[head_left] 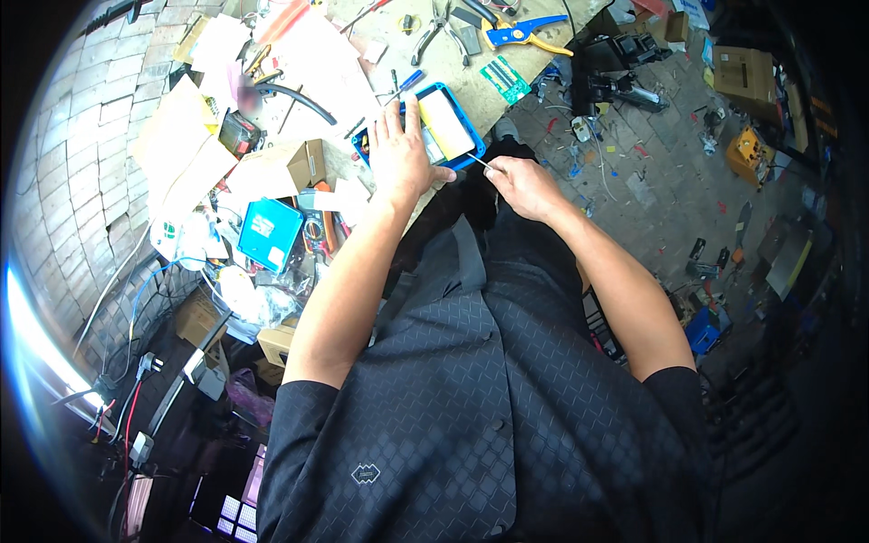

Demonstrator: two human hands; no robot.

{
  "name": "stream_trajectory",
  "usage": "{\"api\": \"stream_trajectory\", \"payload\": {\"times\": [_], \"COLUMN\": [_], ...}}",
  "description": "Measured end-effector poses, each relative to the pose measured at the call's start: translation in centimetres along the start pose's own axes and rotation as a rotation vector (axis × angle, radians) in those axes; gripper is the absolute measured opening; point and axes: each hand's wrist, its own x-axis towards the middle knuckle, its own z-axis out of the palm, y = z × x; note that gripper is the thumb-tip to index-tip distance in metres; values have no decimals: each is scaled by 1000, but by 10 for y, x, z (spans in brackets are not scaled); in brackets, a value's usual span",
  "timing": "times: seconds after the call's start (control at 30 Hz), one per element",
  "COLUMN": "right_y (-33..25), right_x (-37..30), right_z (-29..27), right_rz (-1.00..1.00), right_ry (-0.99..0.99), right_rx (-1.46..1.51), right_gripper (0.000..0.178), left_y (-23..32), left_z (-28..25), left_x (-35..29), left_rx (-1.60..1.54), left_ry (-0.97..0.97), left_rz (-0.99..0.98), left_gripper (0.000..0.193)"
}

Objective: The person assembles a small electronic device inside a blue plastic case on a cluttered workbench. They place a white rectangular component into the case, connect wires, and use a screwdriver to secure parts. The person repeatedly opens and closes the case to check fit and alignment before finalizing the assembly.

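Observation:
A blue open-topped box (468,115) lies at the table's near edge, with a yellow-wrapped block (447,127) inside. My left hand (398,152) rests flat over the box's left part, fingers stretched and thumb out along the near side. It hides much of the interior there. My right hand (523,187) is closed round a thin metal rod-like tool (480,163), whose tip meets the box's near right corner. The tool's handle is hidden in the fist, so its kind is unclear. Behind the box lies a blue-handled screwdriver (411,81).
Beyond the box are a green circuit board (505,80), pliers (439,36) and a blue-and-yellow wire stripper (525,33). A blue lid (272,233), an open cardboard box (291,169) and a multimeter (314,232) crowd the left. Scraps and boxes litter the brick floor at right.

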Motion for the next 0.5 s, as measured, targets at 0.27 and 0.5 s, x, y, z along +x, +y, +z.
{"api": "stream_trajectory", "payload": {"times": [0.27, 0.5], "right_y": [13, 21], "right_x": [5, 8], "right_z": [2, 1], "right_rz": [-54, -87], "right_ry": [1, -23], "right_rx": [48, 91], "right_gripper": [34, 34], "left_y": [0, 2], "left_z": [1, 1], "left_x": [0, 1], "left_rx": [-38, -32], "left_ry": [23, 10], "left_rz": [5, -1], "left_gripper": [152, 153]}}
